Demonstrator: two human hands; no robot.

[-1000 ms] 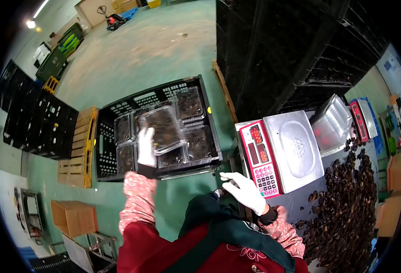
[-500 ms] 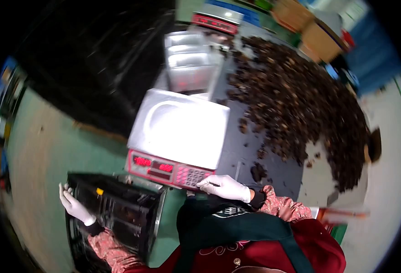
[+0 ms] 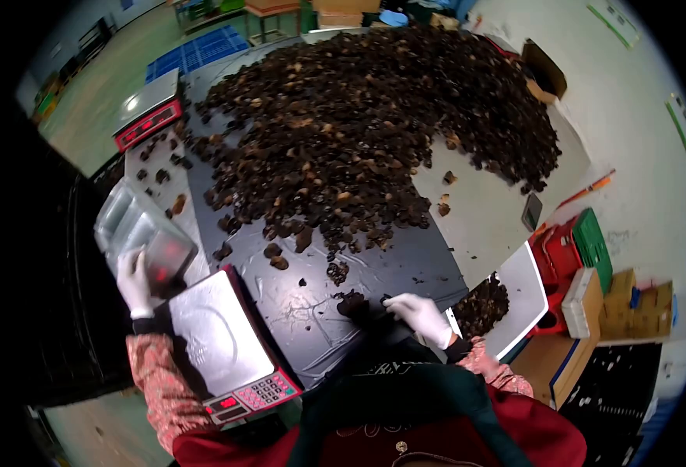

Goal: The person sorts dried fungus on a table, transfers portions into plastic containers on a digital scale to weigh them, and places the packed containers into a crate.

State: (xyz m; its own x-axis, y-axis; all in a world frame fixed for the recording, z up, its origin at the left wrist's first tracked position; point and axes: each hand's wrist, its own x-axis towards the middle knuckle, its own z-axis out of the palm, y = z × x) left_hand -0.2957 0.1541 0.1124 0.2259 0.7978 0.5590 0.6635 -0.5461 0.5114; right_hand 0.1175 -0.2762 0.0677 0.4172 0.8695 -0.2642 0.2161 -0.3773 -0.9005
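My left hand (image 3: 134, 282), in a white glove, is at the near end of a stack of clear plastic trays (image 3: 152, 233), fingers closed on its edge. Just below it is a scale with a bare metal plate (image 3: 222, 331), a red frame and a lit red display. My right hand (image 3: 421, 317), also gloved, is low over the table's dark covering (image 3: 296, 292), fingers drawn together. A small dark bit shows at its fingertips; whether it is held is unclear. Left of them lies a dark, wrinkled piece (image 3: 351, 305), like dried mushroom.
A large heap of dark brown pieces (image 3: 320, 132) covers the table's far part. A second red scale (image 3: 150, 113) stands at the far left. On the right are a white bin (image 3: 526, 292) with dark pieces, red crates (image 3: 557, 253) and cardboard boxes (image 3: 638, 307).
The view has turned right toward the heap. My left hand has gone from beside the black crate to the clear trays. My right hand has left the scale's keypad for the table.
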